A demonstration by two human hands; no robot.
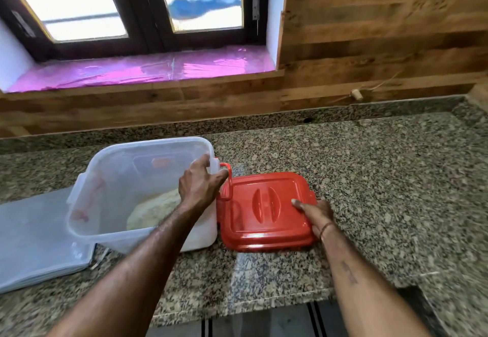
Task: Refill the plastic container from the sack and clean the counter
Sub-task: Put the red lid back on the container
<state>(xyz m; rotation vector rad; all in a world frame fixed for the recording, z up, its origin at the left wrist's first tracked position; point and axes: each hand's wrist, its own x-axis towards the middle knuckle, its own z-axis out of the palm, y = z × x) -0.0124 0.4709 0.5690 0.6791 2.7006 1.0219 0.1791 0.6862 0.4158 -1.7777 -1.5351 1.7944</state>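
A clear plastic container [111, 173] stands open on the granite counter [369, 178], with a low heap of pale grain [155, 210] at its bottom. My left hand [200, 183] grips its right rim, with a finger through the red side latch [228, 178]. The red lid [264, 212] lies flat on the counter just right of the container. My right hand [314, 212] holds the lid's right edge, thumb on top. No sack is in view.
A stack of pale grey flat sheets [34, 239] lies left of the container. A window sill with pink plastic [148, 68] and a wood-panelled wall rise behind. The counter's front edge [237, 307] is near me.
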